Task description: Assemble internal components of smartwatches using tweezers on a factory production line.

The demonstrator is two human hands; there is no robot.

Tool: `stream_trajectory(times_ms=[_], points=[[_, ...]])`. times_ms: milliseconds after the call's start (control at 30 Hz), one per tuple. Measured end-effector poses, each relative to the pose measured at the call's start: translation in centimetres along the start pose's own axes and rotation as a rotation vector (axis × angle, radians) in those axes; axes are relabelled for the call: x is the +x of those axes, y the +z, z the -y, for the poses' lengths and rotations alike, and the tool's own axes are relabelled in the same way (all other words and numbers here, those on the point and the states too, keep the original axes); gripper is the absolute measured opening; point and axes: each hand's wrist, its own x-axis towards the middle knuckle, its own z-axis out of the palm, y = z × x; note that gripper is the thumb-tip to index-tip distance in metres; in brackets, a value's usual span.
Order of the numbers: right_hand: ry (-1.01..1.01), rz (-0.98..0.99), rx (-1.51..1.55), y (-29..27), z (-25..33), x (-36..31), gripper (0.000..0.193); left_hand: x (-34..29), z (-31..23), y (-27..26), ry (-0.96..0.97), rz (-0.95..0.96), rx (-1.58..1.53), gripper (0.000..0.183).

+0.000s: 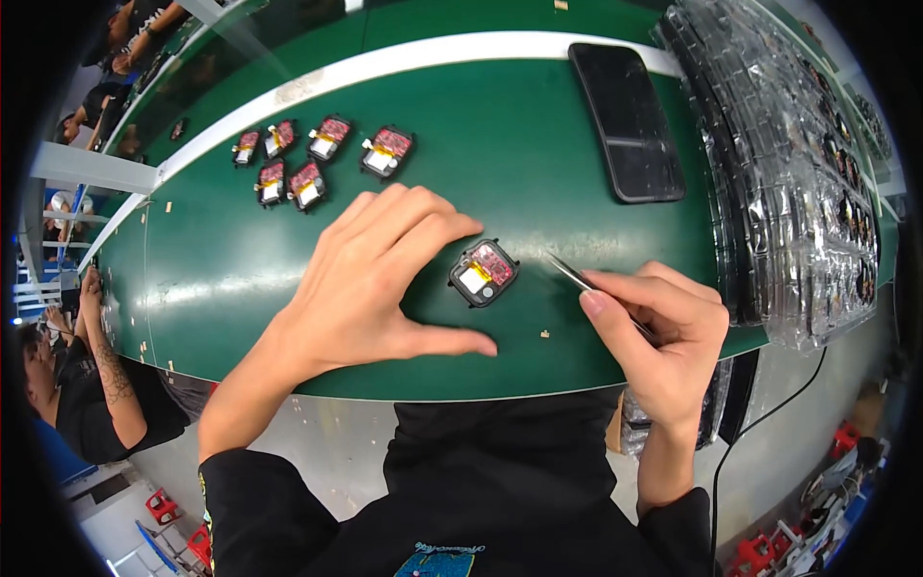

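The person is working on a small black-cased module (483, 272) with a red circuit board and a yellow-taped white cell showing, lying face up on the green belt (538, 144). The left hand (370, 279) is resting open just left of it, fingers spread, index tip near the module's upper left corner and thumb stretched along the belt below; it is gripping nothing. The right hand (659, 332) is pinching slim metal tweezers (577, 279) between thumb and forefinger, their tips hovering just right of the module and apart from it. Whether the tips are holding anything cannot be told.

By the look of it, this is the approach before a fine operation on the board. The next move probably calls for steadying the case and bringing the tips down precisely.

Beyond the left hand, six similar modules (317, 159) are waiting; beyond the tweezers a dark phone (627, 120) is lying, with stacked clear trays (779, 163) further right.
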Motion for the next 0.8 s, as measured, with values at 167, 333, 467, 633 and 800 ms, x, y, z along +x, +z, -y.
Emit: stream_trajectory(times_ms=[167, 333, 467, 633, 800], points=[[-0.083, 0.051, 0.025, 0.9, 0.4, 1.3, 0.017, 0.0, 0.3, 1.0, 0.015, -0.024, -0.026, 0.064], [-0.046, 0.086, 0.051, 1.5, -0.7, 2.0, 0.017, -0.1, 0.3, 1.0, -0.092, -0.027, -0.213, 0.056], [-0.127, 0.121, 0.009, 1.6, -1.2, 1.6, 0.015, 0.0, 0.4, 0.8, -0.028, -0.01, -0.254, 0.058], [-0.173, 0.152, -0.028, 1.6, -1.3, 1.7, 0.015, 0.1, 0.8, 0.4, -0.045, 0.1, -0.235, 0.06], [-0.163, 0.208, -0.11, 1.8, -0.8, 1.9, 0.017, 0.2, 1.4, 0.2, -0.041, 0.136, -0.258, 0.066]])
